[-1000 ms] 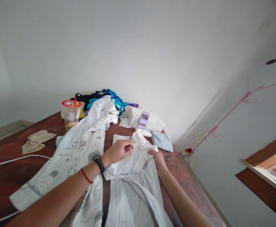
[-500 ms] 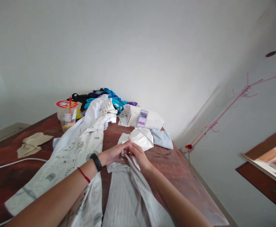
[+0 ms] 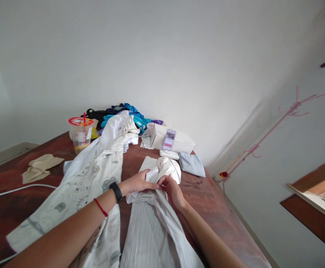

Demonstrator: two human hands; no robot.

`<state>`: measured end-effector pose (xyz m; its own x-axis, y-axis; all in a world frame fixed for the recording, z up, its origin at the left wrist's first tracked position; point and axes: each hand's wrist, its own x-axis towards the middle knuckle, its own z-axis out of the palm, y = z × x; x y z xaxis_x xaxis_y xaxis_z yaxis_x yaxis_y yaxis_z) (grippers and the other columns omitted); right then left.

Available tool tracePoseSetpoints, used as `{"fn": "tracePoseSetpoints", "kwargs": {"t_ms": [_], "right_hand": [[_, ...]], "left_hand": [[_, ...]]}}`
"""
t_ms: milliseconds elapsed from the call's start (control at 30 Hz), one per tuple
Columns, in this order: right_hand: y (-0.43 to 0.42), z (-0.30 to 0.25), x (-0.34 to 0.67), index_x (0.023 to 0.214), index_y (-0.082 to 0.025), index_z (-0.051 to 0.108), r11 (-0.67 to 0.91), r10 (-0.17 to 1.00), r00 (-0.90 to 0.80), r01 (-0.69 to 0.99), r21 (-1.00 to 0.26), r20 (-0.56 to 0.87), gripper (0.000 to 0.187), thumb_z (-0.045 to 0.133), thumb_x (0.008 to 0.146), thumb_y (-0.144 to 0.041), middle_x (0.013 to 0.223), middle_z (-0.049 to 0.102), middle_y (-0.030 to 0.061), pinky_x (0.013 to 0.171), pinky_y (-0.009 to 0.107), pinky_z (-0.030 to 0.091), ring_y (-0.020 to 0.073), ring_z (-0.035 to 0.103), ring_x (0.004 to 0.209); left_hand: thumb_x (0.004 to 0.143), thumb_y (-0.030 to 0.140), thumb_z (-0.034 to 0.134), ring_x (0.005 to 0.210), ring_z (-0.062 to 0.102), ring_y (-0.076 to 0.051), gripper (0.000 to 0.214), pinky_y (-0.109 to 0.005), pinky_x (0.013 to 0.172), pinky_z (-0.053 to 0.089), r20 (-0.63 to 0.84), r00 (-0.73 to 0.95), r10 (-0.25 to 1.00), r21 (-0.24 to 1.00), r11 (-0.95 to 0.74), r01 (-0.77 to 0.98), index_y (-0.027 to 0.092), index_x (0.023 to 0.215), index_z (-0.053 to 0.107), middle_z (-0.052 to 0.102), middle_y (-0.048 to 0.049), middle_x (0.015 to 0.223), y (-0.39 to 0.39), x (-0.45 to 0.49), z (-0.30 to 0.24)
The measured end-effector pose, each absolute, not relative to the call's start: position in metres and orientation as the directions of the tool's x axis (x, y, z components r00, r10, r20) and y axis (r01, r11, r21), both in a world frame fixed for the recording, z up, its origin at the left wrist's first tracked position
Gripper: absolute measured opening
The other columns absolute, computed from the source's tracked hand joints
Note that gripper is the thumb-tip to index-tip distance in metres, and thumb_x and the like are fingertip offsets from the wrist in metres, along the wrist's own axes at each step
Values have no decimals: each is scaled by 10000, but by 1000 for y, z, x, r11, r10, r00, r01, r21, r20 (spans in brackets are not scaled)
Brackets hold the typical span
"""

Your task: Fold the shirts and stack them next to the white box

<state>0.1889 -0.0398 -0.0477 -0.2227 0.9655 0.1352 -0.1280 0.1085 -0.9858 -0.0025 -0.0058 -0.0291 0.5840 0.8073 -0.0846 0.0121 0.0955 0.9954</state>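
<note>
A pale grey striped garment, trousers by its look, runs away from me along the table. Its bunched far end has a white, shiny part. Around the left side of this bunched cloth, my left hand is closed, its thumb uppermost. Just right of it, my right hand pinches a fold of the same garment with bent fingers. The two hands' fingertips almost meet. Left of them lies a white garment with a Hello Kitty print.
Behind the hands are a white box, a small white object and a folded grey-blue cloth. A lidded plastic cup, beige cloth, white cable and dark clothes pile share the reddish-brown table.
My right hand has moved right and slightly down, and the fingertips have drawn a little apart. The white part of the garment has bunched up, uncovering the small white object before the box.
</note>
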Motion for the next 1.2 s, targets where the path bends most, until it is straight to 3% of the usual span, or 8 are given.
{"fn": "tracePoseSetpoints", "kwargs": {"t_ms": [200, 367, 500, 633, 900, 1100, 1200], "right_hand": [[-30, -49, 176, 760, -214, 581, 170, 930, -321, -60, -984, 180, 626, 330, 929, -762, 713, 541, 35, 743, 344, 432, 203, 508, 704], [-34, -51, 176, 823, -218, 545, 280, 889, -370, -28, -959, 270, 572, 290, 975, -708, 759, 512, 30, 768, 340, 410, 198, 477, 751], [-42, -52, 177, 861, -226, 511, 403, 851, -375, 20, -915, 367, 575, 289, 948, -750, 814, 508, 37, 787, 352, 406, 206, 473, 790], [-45, -55, 178, 875, -231, 495, 440, 850, -331, 20, -898, 409, 584, 309, 923, -783, 841, 538, 43, 804, 362, 431, 209, 504, 806], [-43, -65, 183, 1107, -234, 444, 416, 868, -271, -62, -907, 417, 468, 388, 975, -679, 921, 632, 50, 841, 361, 470, 202, 598, 860], [-47, -56, 185, 1270, -218, 415, 532, 834, -266, 153, -833, 484, 330, 395, 1045, -458, 858, 653, 24, 803, 345, 461, 192, 617, 808], [-48, -48, 188, 1170, -220, 525, 608, 792, -296, 291, -739, 534, 221, 466, 1017, -367, 916, 668, 48, 809, 341, 457, 201, 619, 852]], "left_hand": [[635, 355, 856, 965, 680, -244, 528, -341, 850, 511, 52, 609, 792, 997, -77, 14, 175, 1076, 630, 731, -48, 1004, 1, -3, -36], [632, 343, 848, 933, 668, -249, 541, -333, 826, 499, 71, 543, 837, 965, -195, 173, 166, 1088, 617, 716, -34, 966, 3, -5, -38], [686, 320, 790, 933, 660, -248, 422, -314, 817, 488, 157, 525, 836, 920, -317, 230, 176, 1050, 633, 711, -22, 956, 3, -3, -36], [723, 285, 729, 945, 671, -254, 383, -306, 820, 494, 156, 509, 846, 913, -320, 252, 185, 1084, 648, 730, -26, 1001, 3, 1, -31], [722, 429, 794, 945, 676, -286, 485, -334, 817, 521, 129, 545, 829, 902, -326, 282, 181, 1114, 653, 741, -58, 1013, 7, -1, -31], [749, 388, 784, 965, 676, -277, 492, -324, 817, 522, 138, 577, 805, 865, -382, 326, 180, 1167, 630, 737, -79, 1076, 8, -3, -28], [775, 334, 731, 976, 680, -272, 419, -331, 846, 523, 135, 569, 811, 859, -382, 340, 175, 1151, 638, 738, -77, 1077, 7, -1, -26]]}}
